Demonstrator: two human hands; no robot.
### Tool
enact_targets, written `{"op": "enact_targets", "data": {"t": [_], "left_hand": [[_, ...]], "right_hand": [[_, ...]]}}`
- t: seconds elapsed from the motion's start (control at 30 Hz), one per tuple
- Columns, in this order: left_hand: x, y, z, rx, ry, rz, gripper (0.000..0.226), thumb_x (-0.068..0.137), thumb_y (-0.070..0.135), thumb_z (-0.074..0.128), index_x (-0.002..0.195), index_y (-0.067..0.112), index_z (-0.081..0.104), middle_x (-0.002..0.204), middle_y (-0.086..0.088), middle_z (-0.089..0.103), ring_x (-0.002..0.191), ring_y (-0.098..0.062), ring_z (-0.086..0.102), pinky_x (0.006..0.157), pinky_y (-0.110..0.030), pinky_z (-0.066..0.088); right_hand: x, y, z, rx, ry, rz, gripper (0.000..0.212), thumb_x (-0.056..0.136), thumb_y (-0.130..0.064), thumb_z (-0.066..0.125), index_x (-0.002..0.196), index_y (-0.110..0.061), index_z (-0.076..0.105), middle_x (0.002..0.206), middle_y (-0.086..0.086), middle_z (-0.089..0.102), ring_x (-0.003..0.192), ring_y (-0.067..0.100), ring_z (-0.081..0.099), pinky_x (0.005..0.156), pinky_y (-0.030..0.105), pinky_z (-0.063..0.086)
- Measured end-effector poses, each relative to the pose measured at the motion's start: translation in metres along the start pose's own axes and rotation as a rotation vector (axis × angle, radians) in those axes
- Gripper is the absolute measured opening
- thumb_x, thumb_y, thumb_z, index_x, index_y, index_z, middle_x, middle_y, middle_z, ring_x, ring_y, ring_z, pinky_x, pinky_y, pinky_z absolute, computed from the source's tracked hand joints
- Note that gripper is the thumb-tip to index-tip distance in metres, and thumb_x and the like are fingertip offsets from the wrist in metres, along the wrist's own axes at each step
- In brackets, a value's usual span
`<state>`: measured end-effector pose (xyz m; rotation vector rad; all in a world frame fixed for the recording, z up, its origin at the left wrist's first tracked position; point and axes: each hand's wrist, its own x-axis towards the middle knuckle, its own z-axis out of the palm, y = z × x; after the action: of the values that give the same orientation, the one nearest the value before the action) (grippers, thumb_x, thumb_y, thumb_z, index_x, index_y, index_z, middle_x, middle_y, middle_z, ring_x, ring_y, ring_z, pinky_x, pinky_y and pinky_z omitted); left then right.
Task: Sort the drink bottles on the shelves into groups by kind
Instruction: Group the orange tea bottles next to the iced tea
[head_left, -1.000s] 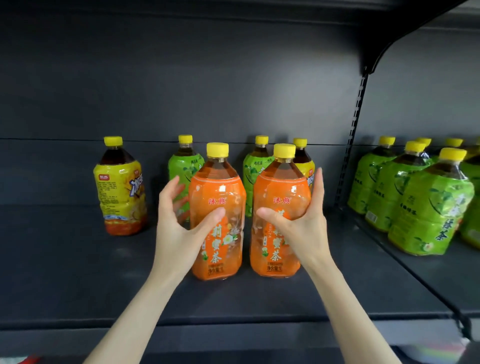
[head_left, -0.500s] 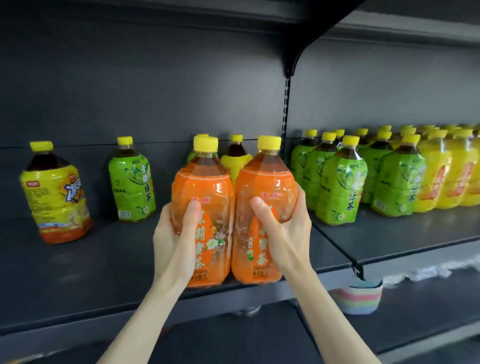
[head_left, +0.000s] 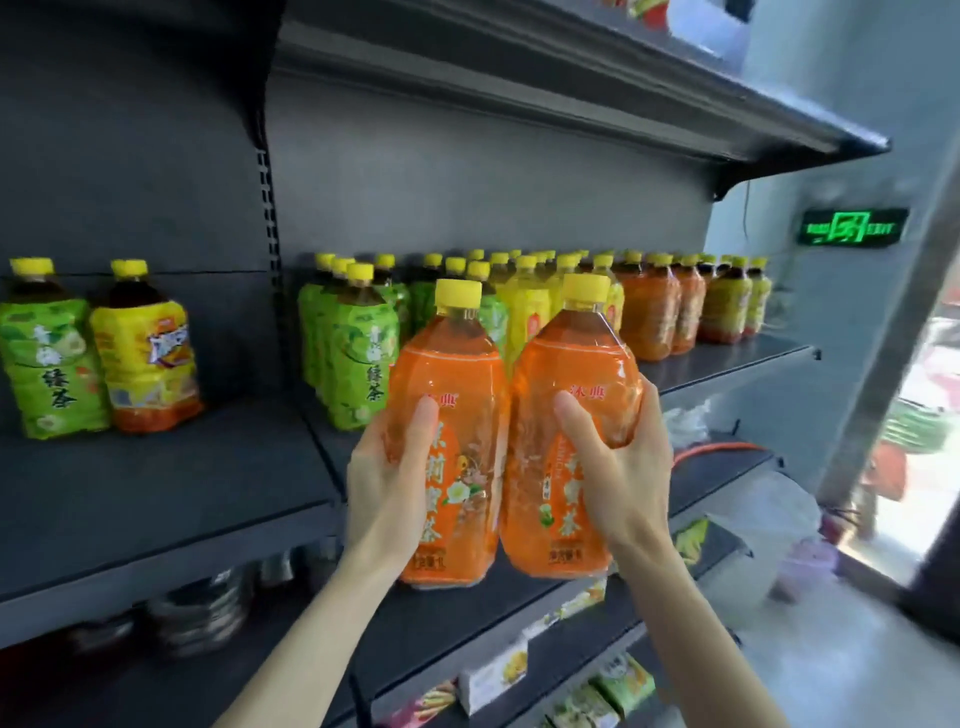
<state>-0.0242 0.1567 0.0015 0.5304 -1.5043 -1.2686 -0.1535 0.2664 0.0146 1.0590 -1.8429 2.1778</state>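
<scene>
Left hand (head_left: 387, 488) fingers wrapped round left orange bottle (head_left: 451, 436), right hand (head_left: 623, 478) fingers clamped on right orange bottle (head_left: 571, 431). Both upright, touching side by side, held in front of the shelf (head_left: 156, 499) edge. Right bay: green bottles (head_left: 353, 353), then yellow, then orange row (head_left: 654, 312). Left bay: one green, one yellow bottle (head_left: 145, 353).

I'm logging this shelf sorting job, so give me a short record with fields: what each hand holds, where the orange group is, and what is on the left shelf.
left hand: holds left orange bottle, upright
right hand: holds right orange bottle, upright
carried bottles: side by side, off the shelf
orange group: on right shelf, past the yellow bottles
left shelf: one green bottle, one yellow bottle
nearest group: green bottles
</scene>
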Motion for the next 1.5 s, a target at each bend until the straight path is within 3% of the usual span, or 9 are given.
{"op": "enact_targets", "data": {"t": [0.1, 0.23, 0.37, 0.6, 0.77, 1.03, 1.13, 1.23, 1.5], "left_hand": [[-0.006, -0.005, 0.057, -0.021, -0.062, -0.009, 0.057, 0.065, 0.080, 0.047, 0.098, 0.036, 0.061, 0.097, 0.012, 0.070, 0.088, 0.000, 0.065, 0.079, -0.028, 0.050], [0.006, -0.014, 0.119, -0.041, -0.127, -0.027, 0.062, 0.068, 0.078, 0.047, 0.106, 0.032, 0.062, 0.100, 0.007, 0.071, 0.092, -0.011, 0.068, 0.087, -0.043, 0.053], [0.035, -0.024, 0.171, -0.029, -0.130, -0.004, 0.076, 0.063, 0.084, 0.045, 0.111, 0.028, 0.061, 0.100, 0.006, 0.071, 0.092, -0.014, 0.068, 0.087, -0.046, 0.053], [0.106, -0.067, 0.256, -0.037, -0.122, 0.065, 0.066, 0.070, 0.077, 0.044, 0.112, 0.028, 0.060, 0.096, 0.015, 0.071, 0.086, -0.001, 0.067, 0.074, -0.022, 0.052], [0.164, -0.102, 0.317, -0.052, -0.129, 0.052, 0.070, 0.069, 0.078, 0.044, 0.117, 0.028, 0.058, 0.102, 0.010, 0.070, 0.093, -0.007, 0.067, 0.086, -0.037, 0.053], [0.226, -0.139, 0.412, -0.019, -0.135, 0.060, 0.053, 0.079, 0.066, 0.044, 0.115, 0.029, 0.053, 0.100, 0.012, 0.067, 0.084, 0.004, 0.065, 0.071, -0.016, 0.052], [0.239, -0.150, 0.444, 0.011, -0.096, 0.062, 0.056, 0.076, 0.062, 0.043, 0.118, 0.025, 0.051, 0.099, 0.013, 0.064, 0.086, 0.003, 0.065, 0.063, -0.008, 0.049], [0.246, -0.159, 0.473, 0.053, -0.026, 0.054, 0.052, 0.074, 0.060, 0.043, 0.116, 0.029, 0.045, 0.098, 0.018, 0.060, 0.079, 0.014, 0.060, 0.061, -0.003, 0.047], [0.246, -0.184, 0.519, 0.136, 0.213, 0.061, 0.055, 0.075, 0.061, 0.044, 0.121, 0.030, 0.042, 0.111, 0.006, 0.063, 0.098, -0.007, 0.063, 0.080, -0.025, 0.053]], "right_hand": [[0.021, 0.016, -0.051, -0.037, 0.056, 0.009, 0.078, 0.054, -0.072, 0.061, 0.118, -0.029, 0.054, 0.085, -0.020, 0.067, 0.079, -0.008, 0.063, 0.062, 0.010, 0.045], [0.059, 0.037, -0.094, -0.052, 0.077, 0.015, 0.075, 0.054, -0.072, 0.063, 0.116, -0.030, 0.054, 0.089, -0.015, 0.068, 0.080, -0.003, 0.065, 0.066, 0.018, 0.049], [0.106, 0.065, -0.113, -0.042, 0.102, 0.009, 0.074, 0.055, -0.071, 0.064, 0.116, -0.031, 0.052, 0.090, -0.018, 0.067, 0.082, -0.003, 0.065, 0.072, 0.025, 0.052], [0.203, 0.131, -0.128, -0.042, 0.100, -0.014, 0.073, 0.055, -0.070, 0.065, 0.115, -0.031, 0.052, 0.086, -0.019, 0.068, 0.080, -0.002, 0.066, 0.069, 0.025, 0.053], [0.279, 0.179, -0.138, -0.072, 0.080, -0.015, 0.077, 0.055, -0.071, 0.064, 0.119, -0.030, 0.052, 0.085, -0.029, 0.067, 0.079, -0.005, 0.066, 0.067, 0.022, 0.051], [0.381, 0.245, -0.163, -0.055, 0.088, -0.002, 0.077, 0.054, -0.071, 0.063, 0.119, -0.031, 0.052, 0.087, -0.019, 0.067, 0.080, -0.005, 0.065, 0.065, 0.015, 0.050], [0.417, 0.271, -0.172, -0.025, 0.051, 0.001, 0.078, 0.056, -0.071, 0.065, 0.121, -0.030, 0.051, 0.094, -0.015, 0.068, 0.084, 0.004, 0.067, 0.075, 0.029, 0.056], [0.450, 0.295, -0.179, 0.014, -0.023, -0.004, 0.079, 0.056, -0.070, 0.065, 0.122, -0.031, 0.051, 0.097, -0.014, 0.068, 0.085, 0.001, 0.067, 0.076, 0.028, 0.055], [0.506, 0.338, -0.190, 0.143, -0.286, -0.028, 0.079, 0.059, -0.064, 0.067, 0.126, -0.025, 0.050, 0.088, -0.031, 0.067, 0.082, -0.003, 0.066, 0.074, 0.021, 0.052]]}}
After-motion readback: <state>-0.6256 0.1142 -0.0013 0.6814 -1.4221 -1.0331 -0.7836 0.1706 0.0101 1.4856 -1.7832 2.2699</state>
